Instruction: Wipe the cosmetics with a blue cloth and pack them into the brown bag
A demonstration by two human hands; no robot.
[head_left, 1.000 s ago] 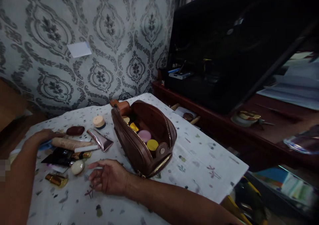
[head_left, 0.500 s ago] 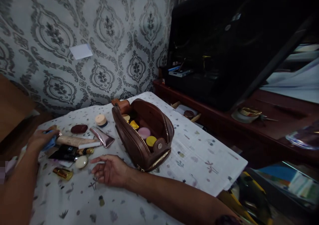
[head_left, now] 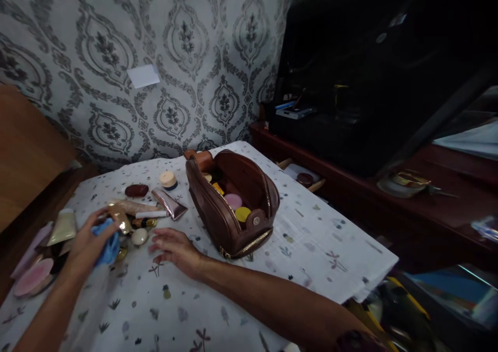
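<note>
- Loosely, my left hand (head_left: 91, 235) curls round a blue cloth (head_left: 109, 247), left of the bag (head_left: 210, 222), fingers bent well in.
- A gold tube (head_left: 121, 218) sits at those fingertips, on the side toward the bag; blur keeps me from telling whether I pinch it or only touch it.
- Its long axis slants, one end farther off and leftward, the other nearer me and rightward, roughly in line with the bag's length.
- My left hand is the nearer one; my right hand (head_left: 177, 251) rests between the gold tube and the bag's near end, fingers half spread, holding nothing, just beside a white compact (head_left: 139, 237).
- The gold tube looks shiny, catching a pale glare; I can make out no lettering.
- The bag gapes, unzipped, a pink lid (head_left: 233, 201) and a yellow lid (head_left: 243, 214) showing inside.
</note>
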